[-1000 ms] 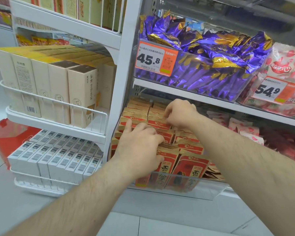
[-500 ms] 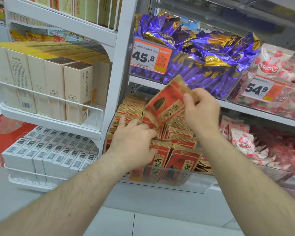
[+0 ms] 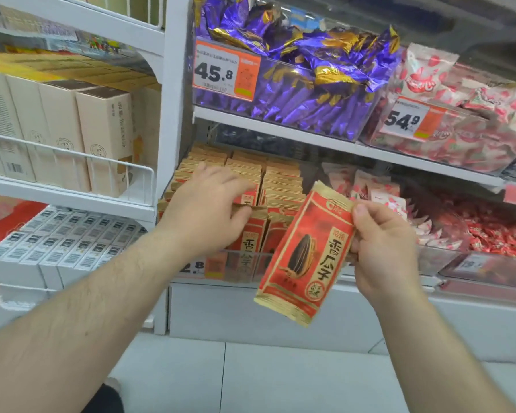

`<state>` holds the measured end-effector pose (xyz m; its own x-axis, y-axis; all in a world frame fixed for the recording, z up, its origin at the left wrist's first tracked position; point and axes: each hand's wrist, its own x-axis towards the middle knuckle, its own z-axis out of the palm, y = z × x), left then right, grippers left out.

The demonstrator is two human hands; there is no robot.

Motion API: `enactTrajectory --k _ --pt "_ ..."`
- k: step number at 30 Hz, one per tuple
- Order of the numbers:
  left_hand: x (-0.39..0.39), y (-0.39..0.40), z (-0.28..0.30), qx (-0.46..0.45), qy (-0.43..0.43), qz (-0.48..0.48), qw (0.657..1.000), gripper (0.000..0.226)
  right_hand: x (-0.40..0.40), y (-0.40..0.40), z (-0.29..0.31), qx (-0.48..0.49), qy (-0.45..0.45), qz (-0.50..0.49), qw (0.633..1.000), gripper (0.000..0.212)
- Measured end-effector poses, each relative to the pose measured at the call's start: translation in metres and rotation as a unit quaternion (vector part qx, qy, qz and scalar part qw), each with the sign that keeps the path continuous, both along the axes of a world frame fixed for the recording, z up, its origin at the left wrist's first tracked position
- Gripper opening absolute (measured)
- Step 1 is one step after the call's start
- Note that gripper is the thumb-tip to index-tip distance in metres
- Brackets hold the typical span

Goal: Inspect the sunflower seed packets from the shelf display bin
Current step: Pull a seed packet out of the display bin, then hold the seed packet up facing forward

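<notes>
At the far left, a white wire-fronted shelf [image 3: 72, 162] carries a row of tall cream cartons [image 3: 105, 138] standing upright, and below it a lower tier holds white boxes [image 3: 60, 248] laid flat with barcodes facing up. A white upright post [image 3: 175, 84] divides this rack from the snack bay to the right. In that bay the upper shelf bears a clear bin of purple and gold foil packs [image 3: 310, 70] with an orange price tag [image 3: 225, 71] reading 45.8 on its front. Beneath it sits the clear display bin [image 3: 242, 263], packed with rows of red and gold sunflower seed packets [image 3: 268, 180] standing on edge, front to back. The left hand [image 3: 204, 208] reaches into this bin with its back to the camera, fingers loosely bent over the tops of the near rows and the thumb touching a packet edge; whether it actually pinches one I cannot tell. Just right of it, in front of the bin and above the pale floor [image 3: 280, 383], the right hand [image 3: 385, 248] grips a single sunflower seed packet [image 3: 304, 254] by its right edge, thumb on the printed face and fingers curled behind. The packet is tilted, top leaning right, showing a dark seed picture and black characters on red. Further right, bins of pink and white strawberry-print sweets [image 3: 459, 114] fill the upper shelf behind a 54.9 tag [image 3: 408, 119], with small red wrapped candies [image 3: 501, 234] on the shelf below.
</notes>
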<state>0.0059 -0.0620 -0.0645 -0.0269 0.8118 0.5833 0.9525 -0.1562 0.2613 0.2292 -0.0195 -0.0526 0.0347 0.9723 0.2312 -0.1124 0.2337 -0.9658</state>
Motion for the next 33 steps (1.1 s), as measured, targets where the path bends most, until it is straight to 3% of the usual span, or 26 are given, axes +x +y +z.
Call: enactTrajectory --k 2,4,8,11,13,15,20,26,33 --pt "0.009 -0.007 0.0 0.082 -0.051 -0.035 0.995 0.027 0.005 -0.004 -0.006 0.01 -0.036 -0.003 0.999 0.025" --pt "0.021 -0.015 -0.002 0.092 -0.083 -0.077 0.989 0.025 0.007 -0.006 -0.01 0.014 -0.062 -0.003 0.998 0.025" --pt "0.042 -0.023 -0.013 -0.042 -0.186 -0.13 0.973 0.037 0.009 -0.01 -0.014 0.011 -0.094 -0.007 0.995 0.023" --pt "0.045 -0.022 -0.026 -0.205 -0.292 -0.176 0.918 0.052 0.009 -0.013 -0.015 0.011 -0.102 -0.001 0.995 0.021" --pt "0.046 -0.021 -0.033 -0.272 -0.342 -0.209 0.875 0.039 0.009 -0.014 -0.016 0.013 -0.111 0.0 0.994 0.021" --pt "0.047 -0.022 -0.037 -0.3 -0.372 -0.209 0.853 0.027 0.01 -0.016 -0.017 0.014 -0.108 0.005 0.994 0.02" --pt "0.045 -0.023 -0.041 -0.298 -0.431 -0.189 0.831 0.024 0.013 -0.02 -0.016 0.001 -0.123 0.038 0.992 0.015" --pt "0.043 -0.024 -0.04 -0.276 -0.471 -0.182 0.818 0.023 0.016 -0.02 -0.023 -0.026 -0.2 0.081 0.976 0.029" --pt "0.043 -0.025 -0.042 -0.261 -0.505 -0.183 0.803 0.022 0.017 -0.021 -0.026 -0.023 -0.238 0.105 0.965 0.032"
